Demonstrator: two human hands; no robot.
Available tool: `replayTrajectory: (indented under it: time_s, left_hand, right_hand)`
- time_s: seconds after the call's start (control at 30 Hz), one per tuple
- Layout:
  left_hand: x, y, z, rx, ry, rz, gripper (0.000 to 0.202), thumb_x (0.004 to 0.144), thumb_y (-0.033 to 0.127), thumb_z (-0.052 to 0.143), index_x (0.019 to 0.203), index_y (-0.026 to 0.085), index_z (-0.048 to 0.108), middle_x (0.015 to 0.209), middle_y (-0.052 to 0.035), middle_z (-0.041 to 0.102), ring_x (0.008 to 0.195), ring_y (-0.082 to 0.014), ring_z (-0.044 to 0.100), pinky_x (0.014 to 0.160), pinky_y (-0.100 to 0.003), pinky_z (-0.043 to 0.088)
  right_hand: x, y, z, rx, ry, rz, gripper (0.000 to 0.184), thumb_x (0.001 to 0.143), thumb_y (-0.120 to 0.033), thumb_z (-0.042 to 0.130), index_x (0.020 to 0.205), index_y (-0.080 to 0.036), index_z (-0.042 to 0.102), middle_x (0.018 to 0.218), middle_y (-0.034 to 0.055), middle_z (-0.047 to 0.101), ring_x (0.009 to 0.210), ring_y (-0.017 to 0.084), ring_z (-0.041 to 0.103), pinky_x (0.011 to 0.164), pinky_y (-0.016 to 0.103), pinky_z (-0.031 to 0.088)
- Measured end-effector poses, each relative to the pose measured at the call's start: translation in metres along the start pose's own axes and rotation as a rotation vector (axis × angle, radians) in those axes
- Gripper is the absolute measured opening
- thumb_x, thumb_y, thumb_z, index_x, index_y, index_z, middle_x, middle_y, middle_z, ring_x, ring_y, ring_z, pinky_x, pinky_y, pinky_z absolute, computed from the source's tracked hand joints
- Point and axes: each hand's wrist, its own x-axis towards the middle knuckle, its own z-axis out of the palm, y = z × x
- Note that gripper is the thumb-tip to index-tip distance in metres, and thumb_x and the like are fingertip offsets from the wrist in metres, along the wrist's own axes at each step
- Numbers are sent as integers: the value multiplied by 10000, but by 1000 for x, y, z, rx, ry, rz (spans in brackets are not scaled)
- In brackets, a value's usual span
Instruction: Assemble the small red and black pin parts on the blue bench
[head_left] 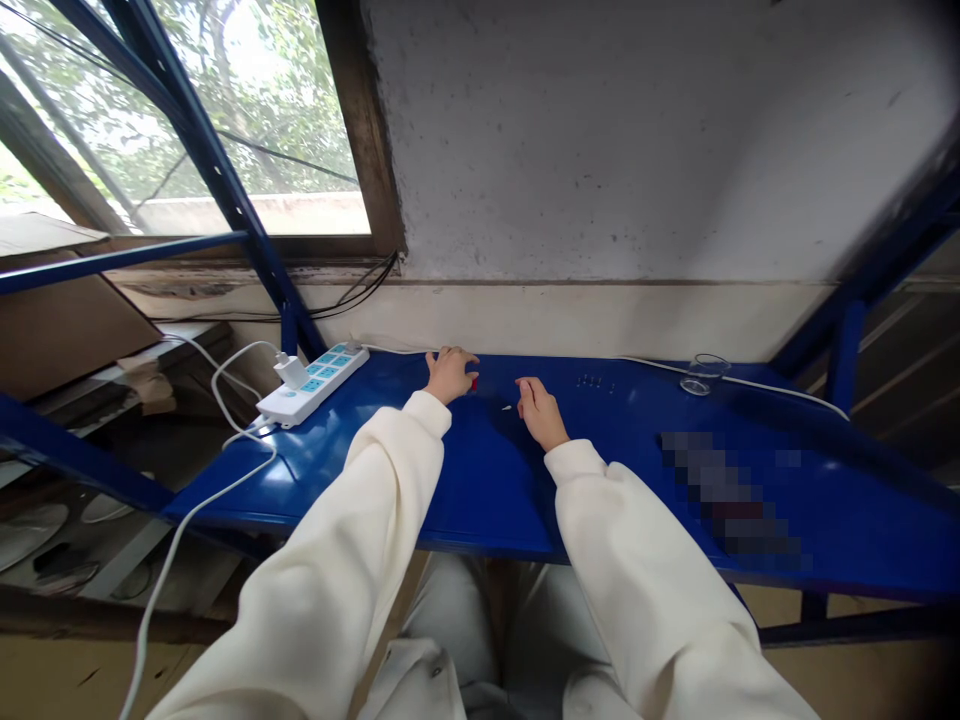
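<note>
Both my arms in cream sleeves reach out over a blue metal shelf (420,490). My left hand (448,373) rests on the shelf with its fingers curled over a small red thing (474,383), whose shape I cannot make out. My right hand (540,411) lies a short way to the right, fingers bent and pressed together near a tiny white speck (508,407) on the shelf. What, if anything, the right fingers pinch is hidden.
A white power strip (311,386) with a white plug and cable lies at the shelf's left end. A small clear glass (701,374) stands at the back right. A white wall and a window sit behind. Cardboard and clutter lie lower left.
</note>
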Motion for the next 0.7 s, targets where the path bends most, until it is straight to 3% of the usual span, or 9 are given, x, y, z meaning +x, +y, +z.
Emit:
replayTrajectory:
  time_s: [0.13,0.23,0.3,0.43,0.7]
  left_hand:
    - [-25,21,0,-225,252,-58,217,742,253,559,951,250,619,1054,-62,599,1053,-253,459,943,-451,233]
    - [-47,32,13,-526,415,-67,220,790,305,489,950,221,614,985,-61,622,920,-189,546,861,-324,359]
    - [-58,32,25,-666,406,-154,230,792,344,474,879,196,628,842,-59,642,760,-162,582,736,-276,416]
    - [-65,23,45,-726,245,-350,315,789,392,444,640,170,610,554,-22,591,470,-113,526,549,-245,418]
    - [-61,18,49,-969,283,-422,328,762,408,467,611,142,584,489,-2,549,345,-66,456,420,-204,367]
  right_hand:
    - [0,0,0,18,19,-13,422,862,-486,231,994,-213,524,586,9,558,559,164,533,592,267,382]
    - [1,-1,0,9,36,-14,409,863,-478,234,949,-216,536,572,8,552,553,162,528,596,266,379]
    - [0,-1,-1,-19,42,-19,402,862,-474,245,866,-214,551,555,8,543,544,158,522,588,263,376]
    - [-2,0,-3,-70,55,-30,400,849,-483,283,706,-217,545,537,13,532,527,151,506,557,257,363]
    - [-7,0,-5,-88,38,-27,383,851,-457,300,681,-214,542,559,18,551,509,143,491,534,253,349]
